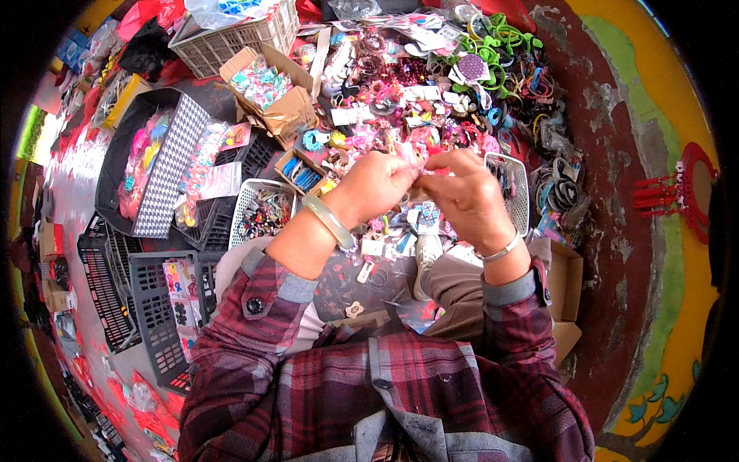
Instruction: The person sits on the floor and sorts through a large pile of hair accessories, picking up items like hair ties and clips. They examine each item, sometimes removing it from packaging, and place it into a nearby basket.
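Observation:
My left hand [373, 187], with a pale bangle on its wrist, is closed in a pinch at the middle of the view. Close against its fingertips is my right hand [468, 192], its fingers bent and pressed together, a silver bangle on the wrist. A small pale pink piece [405, 152] shows at the left fingers, too small to name. What the right fingers pinch is hidden. Beyond and below both hands spreads a pile of small hair accessories [385, 119], many of them pink, some on white cards.
At the left stand a white basket of small pieces [262, 215], a small box of blue items [300, 174], an open carton [286, 104] of wrapped pieces and a dark plastic crate [158, 323]. Green headbands [496, 50] lie at the far right. Another white basket [517, 192] is beside my right hand.

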`<act>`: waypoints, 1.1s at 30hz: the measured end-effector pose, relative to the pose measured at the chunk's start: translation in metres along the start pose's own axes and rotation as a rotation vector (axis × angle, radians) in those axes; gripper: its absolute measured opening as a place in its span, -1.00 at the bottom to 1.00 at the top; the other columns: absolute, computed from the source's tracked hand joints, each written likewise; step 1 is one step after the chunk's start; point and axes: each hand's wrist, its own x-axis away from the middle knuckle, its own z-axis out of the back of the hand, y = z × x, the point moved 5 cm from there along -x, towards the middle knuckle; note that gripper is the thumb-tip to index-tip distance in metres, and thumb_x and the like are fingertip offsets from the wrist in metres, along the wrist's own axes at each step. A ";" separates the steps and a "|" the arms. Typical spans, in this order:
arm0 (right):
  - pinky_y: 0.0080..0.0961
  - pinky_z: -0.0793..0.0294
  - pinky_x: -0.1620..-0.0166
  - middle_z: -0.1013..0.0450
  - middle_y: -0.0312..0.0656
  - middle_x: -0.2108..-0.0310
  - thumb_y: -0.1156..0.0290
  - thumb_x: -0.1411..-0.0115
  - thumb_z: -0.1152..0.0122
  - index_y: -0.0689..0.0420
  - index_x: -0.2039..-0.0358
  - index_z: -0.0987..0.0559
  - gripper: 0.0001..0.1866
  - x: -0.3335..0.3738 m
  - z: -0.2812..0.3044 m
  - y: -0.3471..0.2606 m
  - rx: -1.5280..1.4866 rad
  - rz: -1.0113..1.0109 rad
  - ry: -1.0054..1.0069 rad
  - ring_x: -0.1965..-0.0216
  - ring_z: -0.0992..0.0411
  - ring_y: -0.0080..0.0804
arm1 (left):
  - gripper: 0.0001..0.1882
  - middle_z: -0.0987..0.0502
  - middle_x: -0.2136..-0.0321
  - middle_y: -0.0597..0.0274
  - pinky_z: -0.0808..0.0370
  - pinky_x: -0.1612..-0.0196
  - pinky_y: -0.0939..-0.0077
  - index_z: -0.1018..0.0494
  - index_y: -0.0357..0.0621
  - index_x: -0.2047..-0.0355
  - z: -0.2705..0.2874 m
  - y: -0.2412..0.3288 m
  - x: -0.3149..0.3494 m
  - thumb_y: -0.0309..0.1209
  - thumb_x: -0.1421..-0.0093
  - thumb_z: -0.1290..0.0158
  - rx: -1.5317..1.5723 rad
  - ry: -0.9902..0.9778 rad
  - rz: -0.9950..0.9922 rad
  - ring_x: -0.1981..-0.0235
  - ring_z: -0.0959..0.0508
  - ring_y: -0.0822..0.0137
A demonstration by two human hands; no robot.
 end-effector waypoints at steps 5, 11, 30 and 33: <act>-0.50 -0.33 0.09 -0.41 -0.17 0.19 0.50 0.00 -0.21 0.20 0.20 -0.50 -0.71 0.021 0.024 0.049 -0.496 -0.513 0.341 0.13 -0.35 -0.43 | -0.75 -0.48 0.62 0.35 -0.34 0.54 0.69 -0.51 -0.28 0.31 0.015 0.027 0.005 -0.38 -0.18 0.11 0.011 0.022 -0.028 0.64 -0.39 0.61; -0.42 -0.19 -0.07 -0.35 -0.06 0.05 0.18 0.07 -0.30 0.30 -0.03 -0.30 -0.29 0.025 -0.002 0.051 -1.012 -0.703 0.047 0.01 -0.29 -0.33 | -0.72 -0.54 0.47 0.25 -0.34 0.54 0.70 -0.49 -0.31 0.27 0.017 0.043 0.005 -0.40 -0.19 0.15 0.141 0.042 -0.228 0.63 -0.39 0.62; -0.69 -0.29 0.35 -0.50 -0.29 0.36 0.25 -0.17 -0.04 0.17 0.32 -0.57 -0.74 0.033 -0.017 0.054 -1.042 -0.810 0.149 0.34 -0.41 -0.61 | -0.65 -0.49 0.21 0.14 -0.50 0.40 0.70 -0.44 -0.30 0.20 0.010 0.034 0.009 -0.24 -0.23 0.13 0.591 -0.056 0.121 0.30 -0.50 0.47; -0.69 -0.27 0.32 -0.49 -0.31 0.37 0.24 -0.18 -0.03 0.17 0.32 -0.56 -0.73 0.035 -0.022 0.056 -1.170 -0.872 0.145 0.33 -0.39 -0.63 | -0.66 -0.46 0.17 0.07 -0.49 0.24 0.65 -0.40 -0.36 0.17 0.009 0.023 0.005 -0.31 -0.22 0.13 0.696 -0.060 0.113 0.22 -0.49 0.40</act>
